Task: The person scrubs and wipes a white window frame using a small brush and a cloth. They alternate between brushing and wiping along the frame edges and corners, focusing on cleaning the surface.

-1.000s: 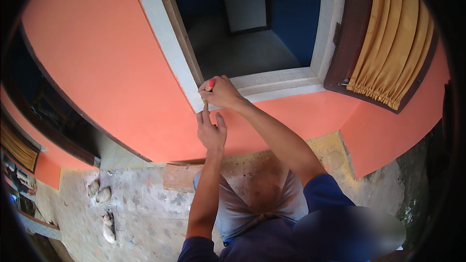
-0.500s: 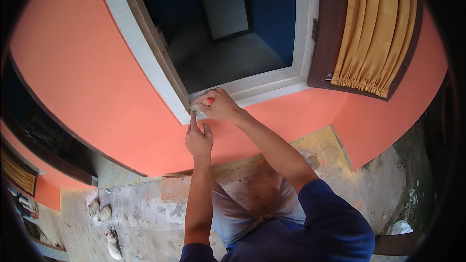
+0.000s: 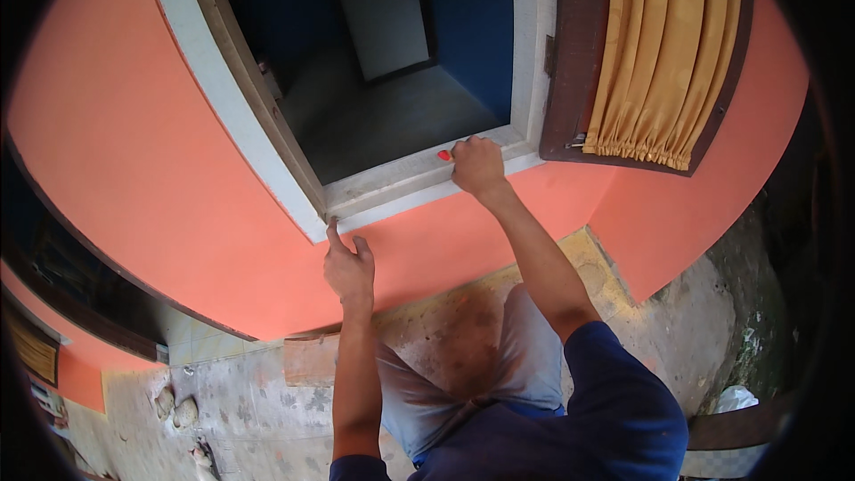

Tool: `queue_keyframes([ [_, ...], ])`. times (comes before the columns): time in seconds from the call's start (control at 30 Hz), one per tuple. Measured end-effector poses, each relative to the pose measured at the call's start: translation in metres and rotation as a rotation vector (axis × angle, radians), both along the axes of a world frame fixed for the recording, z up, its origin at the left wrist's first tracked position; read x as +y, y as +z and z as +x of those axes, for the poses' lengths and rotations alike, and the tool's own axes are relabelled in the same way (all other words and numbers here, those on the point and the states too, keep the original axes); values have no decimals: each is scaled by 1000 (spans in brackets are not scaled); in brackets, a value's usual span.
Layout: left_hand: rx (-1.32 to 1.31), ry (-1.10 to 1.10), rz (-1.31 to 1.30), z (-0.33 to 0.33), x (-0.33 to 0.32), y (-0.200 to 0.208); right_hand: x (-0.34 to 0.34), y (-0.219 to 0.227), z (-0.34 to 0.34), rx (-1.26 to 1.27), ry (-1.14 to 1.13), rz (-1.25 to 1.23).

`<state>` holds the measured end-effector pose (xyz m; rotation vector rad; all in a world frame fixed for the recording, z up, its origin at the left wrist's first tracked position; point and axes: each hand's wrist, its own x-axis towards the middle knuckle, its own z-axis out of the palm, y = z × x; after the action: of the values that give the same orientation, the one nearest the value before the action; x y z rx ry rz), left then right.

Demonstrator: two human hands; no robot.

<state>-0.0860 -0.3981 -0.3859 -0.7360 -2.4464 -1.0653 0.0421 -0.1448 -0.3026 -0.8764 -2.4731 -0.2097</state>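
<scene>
My left hand (image 3: 348, 269) is at the lower left corner of the window frame (image 3: 392, 187). Its index finger points up to the corner of the sill and the thumb stands apart, with nothing visibly held. Farther right, my right hand (image 3: 478, 165) is closed over the sill near the frame's right corner. A small red-ended thing (image 3: 444, 155) sticks out of its left side; the fingers hide the rest, so its kind cannot be told.
Salmon-coloured wall (image 3: 214, 178) surrounds the window. A brown shutter (image 3: 558, 107) with a gold curtain (image 3: 655, 62) hangs open at right. Below lies a stained concrete floor (image 3: 276, 419); a pair of shoes (image 3: 184, 412) and a cat-like white shape (image 3: 203, 461) are at lower left.
My right hand has moved right along the sill, away from my left hand, with the red-ended thing. My left index finger stays at the corner. The whole view has shifted slightly.
</scene>
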Motion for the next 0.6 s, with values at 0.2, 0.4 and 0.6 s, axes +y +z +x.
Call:
queue_keyframes([
  [0.2,4,10,-26,-4,-9,3,-56,1,-51,405,718,-975],
  [0.4,-19,13,-37,0,-7,-3,61,33,25,179,-172,-58],
  [0.6,-14,13,-56,2,2,-7,24,12,-15,51,-23,1],
])
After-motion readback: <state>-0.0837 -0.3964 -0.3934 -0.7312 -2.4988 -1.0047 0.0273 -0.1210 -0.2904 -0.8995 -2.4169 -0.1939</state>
